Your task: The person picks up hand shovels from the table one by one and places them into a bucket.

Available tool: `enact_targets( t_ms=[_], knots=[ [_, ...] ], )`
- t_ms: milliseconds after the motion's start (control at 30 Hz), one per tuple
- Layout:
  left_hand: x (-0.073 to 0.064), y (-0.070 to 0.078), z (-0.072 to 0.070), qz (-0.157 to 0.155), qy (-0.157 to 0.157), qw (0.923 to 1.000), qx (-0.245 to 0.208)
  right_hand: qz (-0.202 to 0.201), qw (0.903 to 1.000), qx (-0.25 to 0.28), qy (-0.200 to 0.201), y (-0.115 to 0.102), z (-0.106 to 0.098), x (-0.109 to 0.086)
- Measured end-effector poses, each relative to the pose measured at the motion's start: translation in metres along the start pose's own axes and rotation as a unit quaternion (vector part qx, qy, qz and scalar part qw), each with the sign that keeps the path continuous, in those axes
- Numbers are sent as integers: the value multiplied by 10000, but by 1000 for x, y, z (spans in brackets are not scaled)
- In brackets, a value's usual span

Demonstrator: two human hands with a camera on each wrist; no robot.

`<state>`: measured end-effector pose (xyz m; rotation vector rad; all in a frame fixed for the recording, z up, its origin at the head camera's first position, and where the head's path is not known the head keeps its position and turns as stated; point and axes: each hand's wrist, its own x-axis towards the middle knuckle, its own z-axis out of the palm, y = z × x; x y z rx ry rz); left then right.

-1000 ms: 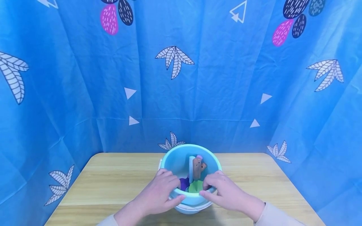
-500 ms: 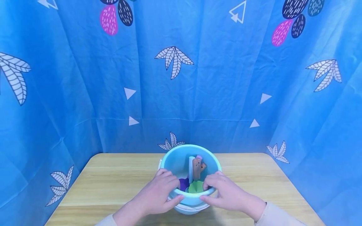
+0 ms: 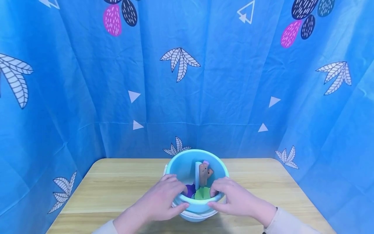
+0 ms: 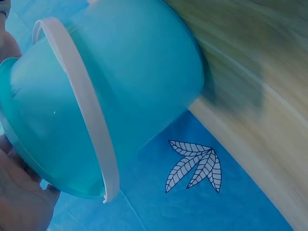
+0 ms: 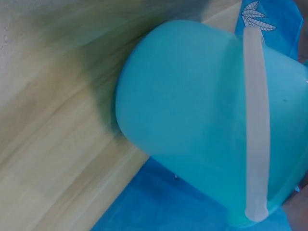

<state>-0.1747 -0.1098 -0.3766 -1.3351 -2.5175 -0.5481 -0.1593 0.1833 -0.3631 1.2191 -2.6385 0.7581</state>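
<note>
A turquoise bucket (image 3: 197,202) stands on the table, its white handle (image 4: 84,91) hanging down the near side. My left hand (image 3: 165,200) is at the near-left rim, fingers over the inside and thumb outside. Opposite it, my right hand (image 3: 232,198) grips the near-right rim the same way. Inside the bucket are a brown piece with small dark holes (image 3: 203,175), an upright light-blue bar (image 3: 197,175), a green piece (image 3: 202,193), a purple piece (image 3: 190,190) and a bit of pink (image 3: 206,162). The wrist views show mostly the bucket's outer wall (image 5: 178,91).
The pale wooden table (image 3: 117,185) extends to both sides of the bucket. A blue patterned curtain (image 3: 228,97) hangs behind it and along both sides.
The left hand's fingers and thumb have loosened slightly and shifted a little left at the rim. The right hand has barely moved, and the bucket stays in place.
</note>
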Motion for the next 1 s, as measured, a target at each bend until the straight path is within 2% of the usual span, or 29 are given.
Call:
enact_targets(
  t_ms=[133,233,400,600,833,1000],
  knots=[
    [-2,-1,-3,89,140,9998,132,178,9997,126,-127,-3,-9,-2],
    [-3,-3,-8,75,166,9995,255,163,9998,93,-59,-4,-15,-2],
    [-5,-6,-17,-179,-39,9993,338,96,9998,-97,169,-5,-22,-2],
    [-9,-7,-27,-532,-301,9974,371,359,9989,-228,202,-5,-31,-4],
    [-17,-11,-37,-617,-145,9966,532,292,9979,-443,373,0,-46,-8],
    [-25,-12,-43,-839,-77,9944,631,482,9962,-667,271,3,-54,-14]
  ],
)
